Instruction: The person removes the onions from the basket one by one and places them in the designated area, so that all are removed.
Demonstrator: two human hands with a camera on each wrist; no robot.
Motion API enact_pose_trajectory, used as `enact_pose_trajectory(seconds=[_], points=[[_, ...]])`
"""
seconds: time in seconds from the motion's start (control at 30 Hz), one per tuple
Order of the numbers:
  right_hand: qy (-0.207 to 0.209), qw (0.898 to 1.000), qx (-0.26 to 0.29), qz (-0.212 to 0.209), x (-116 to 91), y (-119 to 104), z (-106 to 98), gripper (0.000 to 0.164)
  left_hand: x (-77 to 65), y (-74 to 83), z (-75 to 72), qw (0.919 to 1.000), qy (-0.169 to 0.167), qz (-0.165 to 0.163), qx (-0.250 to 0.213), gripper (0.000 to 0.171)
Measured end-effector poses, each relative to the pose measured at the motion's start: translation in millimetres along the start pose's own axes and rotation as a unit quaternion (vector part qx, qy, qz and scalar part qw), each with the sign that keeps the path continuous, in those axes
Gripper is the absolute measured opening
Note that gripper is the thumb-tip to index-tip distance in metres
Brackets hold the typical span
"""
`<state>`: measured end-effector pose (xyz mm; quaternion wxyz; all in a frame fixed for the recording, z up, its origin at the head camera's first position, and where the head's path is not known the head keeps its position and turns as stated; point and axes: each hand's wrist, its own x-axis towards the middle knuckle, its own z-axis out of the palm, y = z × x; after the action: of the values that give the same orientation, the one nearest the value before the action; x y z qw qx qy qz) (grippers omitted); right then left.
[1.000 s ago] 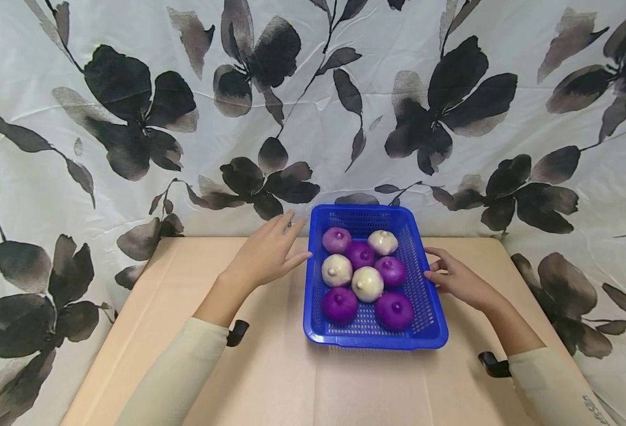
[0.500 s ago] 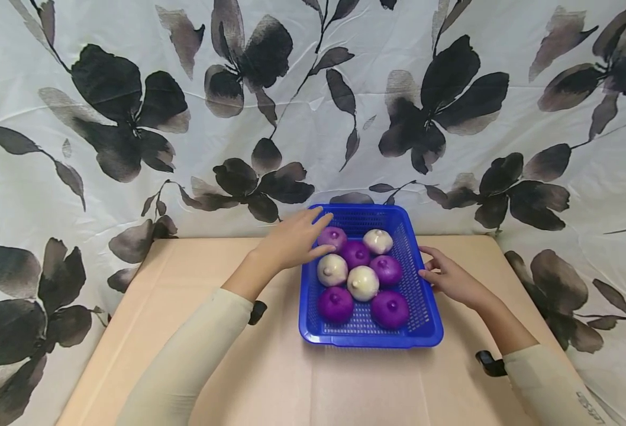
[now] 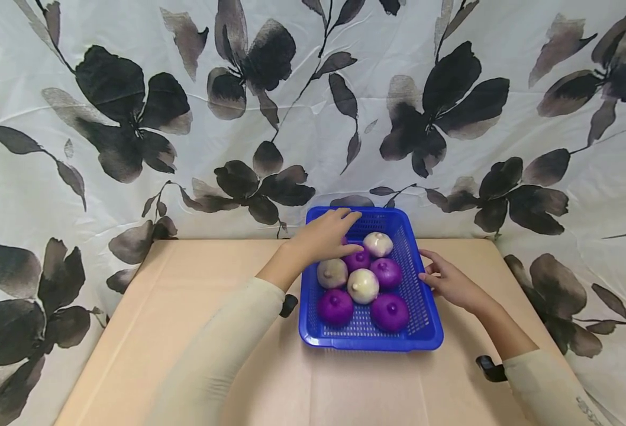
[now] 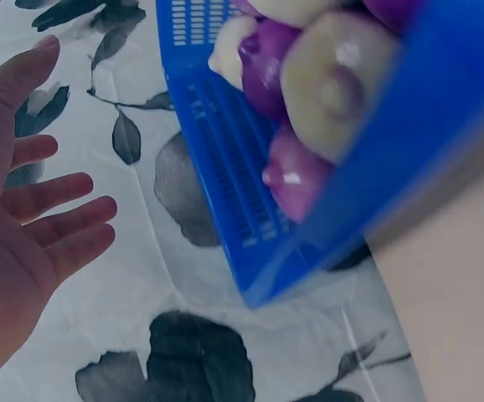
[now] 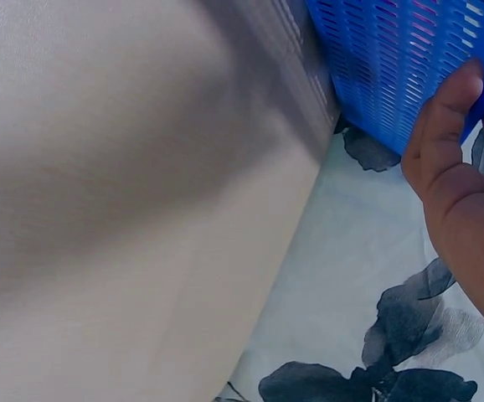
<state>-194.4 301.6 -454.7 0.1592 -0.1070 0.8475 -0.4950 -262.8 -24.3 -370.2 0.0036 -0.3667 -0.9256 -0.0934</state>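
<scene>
A blue plastic basket (image 3: 371, 342) with slotted walls holds several glossy onions, some purple like the purple onion (image 3: 390, 312) at the front, some white like the white onion (image 3: 363, 286) in the middle. My left hand (image 3: 328, 235) hovers over the basket's back left part, fingers spread and holding nothing, and hides a purple onion beneath it. The left wrist view shows the same hand (image 4: 16, 209) with loosely bent fingers. At the basket's right side, my right hand (image 3: 454, 283) grips the rim, with the fingers (image 5: 455, 96) against the slotted wall.
A light tan table (image 3: 228, 260) lies under the basket. Behind it hangs a white cloth (image 3: 345, 142) with black and grey flowers. Dark wrist straps (image 3: 490, 368) show by the sleeves.
My left hand has moved right, from beside the basket to over its back left onions. My right hand stays at the right rim, and the basket stays in place.
</scene>
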Motion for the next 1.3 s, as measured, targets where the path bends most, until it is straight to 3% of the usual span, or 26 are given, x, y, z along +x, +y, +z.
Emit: enact_pose_trajectory(seconds=[0.1,0.27,0.47,0.63,0.77,1.07,1.3], points=[[0.0,1.0,-0.005,0.001,0,0,1,0.067,8.6,5.4,3.4,0.9996,-0.002,0.003,-0.029,0.082],[-0.001,1.0,-0.002,0.001,0,0,0,0.067,22.0,8.8,12.2,0.9943,-0.012,-0.022,-0.104,0.082],[-0.001,1.0,0.0,0.003,1,0,0,0.068,34.2,2.7,26.4,0.9725,-0.032,-0.069,-0.22,0.082],[0.001,1.0,-0.002,0.004,1,-2,1,0.068,39.8,-4.7,37.2,0.9557,-0.031,-0.106,-0.273,0.08],[0.001,1.0,-0.004,0.004,2,-2,2,0.068,46.4,-6.9,45.7,0.9474,-0.027,-0.125,-0.294,0.079],[0.0,1.0,0.002,0.004,1,-2,1,0.068,69.1,-4.6,70.1,0.9393,-0.011,-0.149,-0.309,0.081],[-0.001,1.0,0.006,0.0,-2,-2,2,0.068,83.3,-1.0,82.5,0.942,-0.012,-0.167,-0.291,0.08]])
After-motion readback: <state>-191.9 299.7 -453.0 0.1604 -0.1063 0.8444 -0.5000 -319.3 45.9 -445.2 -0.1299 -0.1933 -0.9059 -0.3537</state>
